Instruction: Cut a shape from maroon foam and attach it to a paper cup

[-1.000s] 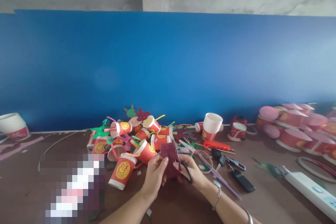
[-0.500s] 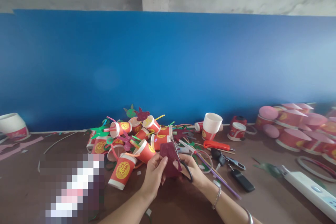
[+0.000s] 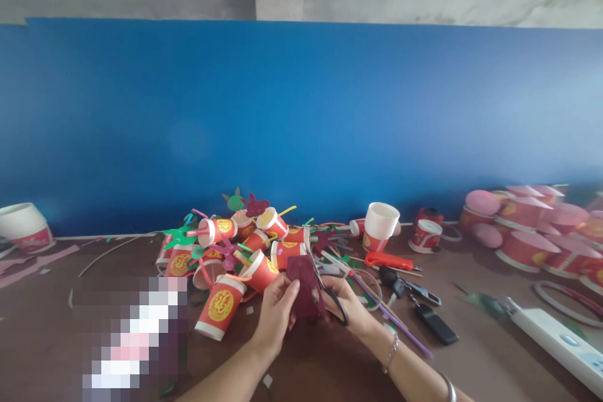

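Observation:
A dark maroon sheet of paper [image 3: 305, 282] is pinched between the thumb and fingers of my left hand [image 3: 277, 308]. My right hand [image 3: 347, 306] grips black-handled scissors [image 3: 335, 303], whose blades point up along the sheet's right edge. The fingertips of that hand are partly hidden behind the paper and the handle. Left of my hands lies a pile of red and white paper cups [image 3: 220, 306] with straws. Green and maroon animal-shaped paper cutouts [image 3: 257, 204] stick out among the cups.
On the right lie a red-handled tool [image 3: 389, 260], keys with a black fob [image 3: 434, 323] and a white power strip [image 3: 558, 342]. A white cup [image 3: 380, 226] stands behind. Pink-topped cups [image 3: 527, 245] cluster at the far right. A blue panel [image 3: 301, 113] borders the table's back.
The scissors have closed in slightly beside the sheet, and the loose strip at its right edge shows less. My left hand has barely moved.

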### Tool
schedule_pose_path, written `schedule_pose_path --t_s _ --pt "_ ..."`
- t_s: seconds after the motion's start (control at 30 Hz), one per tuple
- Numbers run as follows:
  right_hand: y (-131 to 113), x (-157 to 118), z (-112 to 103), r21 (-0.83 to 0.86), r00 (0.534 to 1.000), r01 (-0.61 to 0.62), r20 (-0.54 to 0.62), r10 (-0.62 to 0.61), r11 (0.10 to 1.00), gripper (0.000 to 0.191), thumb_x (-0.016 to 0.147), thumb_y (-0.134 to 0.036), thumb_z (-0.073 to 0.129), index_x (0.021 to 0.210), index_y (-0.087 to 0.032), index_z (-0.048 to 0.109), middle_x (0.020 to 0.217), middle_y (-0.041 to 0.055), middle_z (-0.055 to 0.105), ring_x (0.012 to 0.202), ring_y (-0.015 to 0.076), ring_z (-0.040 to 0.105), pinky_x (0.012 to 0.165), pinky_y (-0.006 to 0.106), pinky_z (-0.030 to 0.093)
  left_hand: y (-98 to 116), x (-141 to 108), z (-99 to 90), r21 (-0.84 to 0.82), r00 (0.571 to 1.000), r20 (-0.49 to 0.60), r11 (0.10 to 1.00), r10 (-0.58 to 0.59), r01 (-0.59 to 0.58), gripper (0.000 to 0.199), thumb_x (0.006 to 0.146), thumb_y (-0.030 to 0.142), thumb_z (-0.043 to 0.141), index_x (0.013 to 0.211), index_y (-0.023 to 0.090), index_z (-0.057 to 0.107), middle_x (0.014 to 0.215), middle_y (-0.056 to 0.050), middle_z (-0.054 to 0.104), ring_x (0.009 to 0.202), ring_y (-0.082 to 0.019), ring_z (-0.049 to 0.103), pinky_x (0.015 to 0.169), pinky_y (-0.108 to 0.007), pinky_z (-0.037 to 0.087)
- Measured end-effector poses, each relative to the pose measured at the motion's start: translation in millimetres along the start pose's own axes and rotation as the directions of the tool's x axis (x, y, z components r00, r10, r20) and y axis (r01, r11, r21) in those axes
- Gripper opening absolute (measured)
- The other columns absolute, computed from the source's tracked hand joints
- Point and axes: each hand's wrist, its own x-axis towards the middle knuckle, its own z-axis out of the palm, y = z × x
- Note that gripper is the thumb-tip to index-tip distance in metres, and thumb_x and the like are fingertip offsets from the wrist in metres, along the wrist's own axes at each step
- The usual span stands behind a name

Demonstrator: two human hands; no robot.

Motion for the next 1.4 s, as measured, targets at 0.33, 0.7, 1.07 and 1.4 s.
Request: schedule_pose_path --t_s 0.33,0.7,1.07,1.4 --pt "-0.1 -0.8 -2.2 -0.051 1.000 -0.003 0.001 0.003 0.999 0.037 0.072 -0.051 0.061 0.062 -0.017 0.049 0.041 -0.0066 0.044 0.032 0.0048 0.037 0.033 0.016 0.028 4.7 -1.4 1.6 -0.063 0.999 -0.040 0.998 -0.029 0.027 0.035 0.071 0.049 0.066 0.067 0.018 0.050 0.046 0.008 0.045 0.035 -0.004 0.034 0.032 -0.014 0.025" --pt "1.6 1.8 -4.5 -0.092 0.999 0.025 0.045 -0.021 0.995 0.034 0.076 -0.047 0.057 0.061 -0.017 0.050 0.039 -0.0066 0.044 0.031 0.0048 0.035 0.032 0.016 0.023 -1.9 0.9 -2.3 -0.018 0.997 -0.069 1.000 -0.023 0.022 0.041 0.072 0.054 0.062 0.066 0.019 0.041 0.052 0.008 0.038 0.042 -0.005 0.032 0.035 -0.014 0.022" --pt "4.6 1.6 -6.1 -0.055 0.998 0.029 0.054 -0.026 0.998 0.038 0.075 -0.052 0.060 0.064 -0.017 0.051 0.043 -0.0038 0.050 0.034 0.0070 0.042 0.036 0.018 0.030 -9.2 6.0 -6.0 0.052 0.996 -0.046 0.996 0.080 -0.078 0.036 0.078 0.049 0.057 0.068 0.019 0.041 0.056 0.006 0.042 0.049 -0.008 0.041 0.046 -0.018 0.034" --pt "-3.4 1.3 -5.6 -0.121 0.998 0.055 0.043 -0.050 0.991 0.040 0.076 -0.053 0.057 0.059 -0.018 0.049 0.040 -0.0050 0.046 0.034 0.0062 0.036 0.036 0.019 0.026 -10.3 8.0 -7.2 0.080 0.993 -0.088 0.994 0.081 -0.074 0.035 0.076 0.051 0.060 0.070 0.019 0.046 0.058 0.005 0.048 0.051 -0.009 0.044 0.048 -0.019 0.035"
